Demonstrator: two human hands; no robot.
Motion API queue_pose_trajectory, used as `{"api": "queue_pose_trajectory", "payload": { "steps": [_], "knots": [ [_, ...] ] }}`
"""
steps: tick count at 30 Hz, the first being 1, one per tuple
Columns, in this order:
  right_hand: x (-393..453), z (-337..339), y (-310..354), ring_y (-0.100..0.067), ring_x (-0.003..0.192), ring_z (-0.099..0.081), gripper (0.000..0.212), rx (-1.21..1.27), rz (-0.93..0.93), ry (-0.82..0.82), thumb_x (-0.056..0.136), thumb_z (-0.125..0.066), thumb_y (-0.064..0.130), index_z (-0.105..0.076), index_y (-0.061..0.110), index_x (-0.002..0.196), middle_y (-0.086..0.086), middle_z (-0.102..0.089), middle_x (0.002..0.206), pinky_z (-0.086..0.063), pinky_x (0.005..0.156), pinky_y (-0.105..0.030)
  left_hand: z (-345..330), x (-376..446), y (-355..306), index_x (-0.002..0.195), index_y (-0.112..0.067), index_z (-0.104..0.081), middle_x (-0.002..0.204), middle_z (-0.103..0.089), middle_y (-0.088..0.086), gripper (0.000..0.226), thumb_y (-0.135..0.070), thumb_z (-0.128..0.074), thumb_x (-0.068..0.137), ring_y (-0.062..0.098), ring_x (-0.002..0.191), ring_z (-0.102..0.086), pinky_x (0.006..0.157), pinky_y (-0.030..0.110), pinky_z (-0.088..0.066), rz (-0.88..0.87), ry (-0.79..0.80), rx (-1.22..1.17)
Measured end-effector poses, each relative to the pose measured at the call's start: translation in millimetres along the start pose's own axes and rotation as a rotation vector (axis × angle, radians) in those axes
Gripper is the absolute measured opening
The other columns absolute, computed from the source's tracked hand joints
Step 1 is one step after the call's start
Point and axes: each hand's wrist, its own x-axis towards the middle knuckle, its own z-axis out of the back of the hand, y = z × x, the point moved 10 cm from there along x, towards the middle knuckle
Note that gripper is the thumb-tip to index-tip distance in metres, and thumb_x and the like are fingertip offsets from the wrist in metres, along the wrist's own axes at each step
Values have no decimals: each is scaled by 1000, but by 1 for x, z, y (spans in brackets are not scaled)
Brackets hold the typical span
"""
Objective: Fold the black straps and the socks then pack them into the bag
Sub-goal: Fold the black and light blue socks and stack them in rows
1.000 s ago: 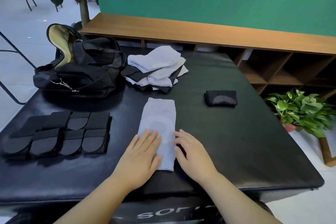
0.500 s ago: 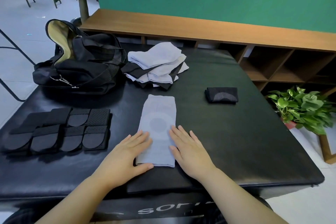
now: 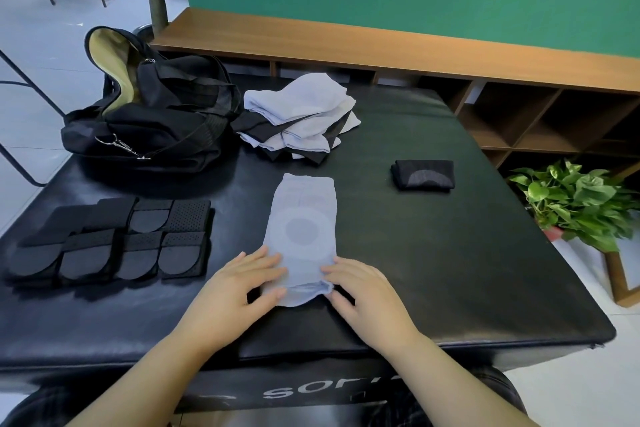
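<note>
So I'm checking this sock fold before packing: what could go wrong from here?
1. Both hands, left hand and right hand, pinch the near end of the light blue sock; lifting unevenly could skew the fold.
2. The sock's far end lies close to the unfolded sock pile, so a long sweep might disturb it.
3. The folded black straps sit beside the left forearm and could be nudged apart.

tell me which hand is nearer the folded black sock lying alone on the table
Right. The right hand grips the near right corner of the light blue sock, on the same side as the folded black sock. The left hand holds the sock's opposite corner, farther off.
</note>
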Motion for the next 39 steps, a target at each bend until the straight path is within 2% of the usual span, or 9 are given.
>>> {"api": "queue_pose_trajectory", "payload": {
  "steps": [4, 8, 13, 16, 19, 24, 29, 35, 39],
  "knots": [
    [6, 1, -5, -2, 106, -50, 34, 45, -105, 21, 91, -39, 48, -66, 27, 96, 19, -64, 100, -32, 86, -16, 5, -7, 4, 128, -51, -45, 132, -29, -42, 69, -76, -55, 64, -16, 133, -11, 111, 14, -15, 134, 13, -82],
    [10, 3, -8, -4, 94, -48, 39, 66, -166, 10, 88, -32, 52, -60, 25, 86, 18, -59, 88, -34, 79, -23, 9, -8, 3, 125, -57, -35, 117, -52, -42, 68, -62, -69, 67, -3, 131, -36, 108, 27, -34, 173, 4, -132],
    [14, 4, -11, -5, 79, -41, 23, 102, -222, 6, 93, -37, 45, -41, 33, 73, 19, -46, 69, -32, 69, -25, 12, -5, 4, 129, -49, -37, 115, -52, -35, 63, -38, -73, 78, -8, 115, -46, 89, 12, -34, 225, -51, -134],
    [18, 4, -16, -12, 79, -44, 24, 132, -296, -2, 98, -45, 33, -43, 26, 75, 9, -51, 72, -33, 66, -28, 12, -2, 9, 131, -40, -43, 116, -59, -24, 54, -32, -68, 84, -7, 111, -49, 83, 9, -35, 284, -108, -180],
    [24, 4, -15, -17, 81, -45, 21, 98, -335, -2, 99, -44, 32, -42, 25, 79, 7, -49, 72, -39, 67, -34, 13, 4, 15, 127, -38, -45, 96, -65, -20, 46, -34, -65, 86, 0, 105, -53, 79, 15, -37, 338, -185, -208],
    [32, 0, -21, -17, 82, -45, 25, -55, -439, 50, 101, -33, 38, -40, 21, 84, 8, -48, 79, -32, 64, -31, 21, 11, 16, 129, -23, -48, 79, -57, -14, 42, -35, -59, 90, 4, 94, -43, 80, 25, -35, 382, -315, -99],
    [37, -2, -28, -16, 79, -44, 28, -156, -503, 88, 101, -29, 41, -38, 20, 85, 8, -48, 81, -29, 62, -30, 20, 18, 17, 122, -18, -50, 71, -50, -9, 32, -32, -55, 93, 11, 88, -42, 74, 29, -39, 389, -303, -8],
    [39, -1, -28, -16, 82, -50, 21, -174, -501, 42, 100, -33, 40, -44, 22, 96, 6, -57, 87, -32, 62, -30, 19, 23, 8, 96, -22, -55, 72, -48, -10, 3, -22, -54, 94, 17, 82, -43, 65, 35, -44, 293, -274, 162],
    [37, 1, -24, -18, 92, -53, 23, -147, -435, -30, 99, -41, 25, -51, 24, 119, 5, -57, 101, -42, 68, -31, 16, 21, 4, 102, -25, -64, 89, -53, -5, 15, -16, -61, 91, 22, 80, -48, 68, 37, -46, 154, -319, 236]
  ]
}}
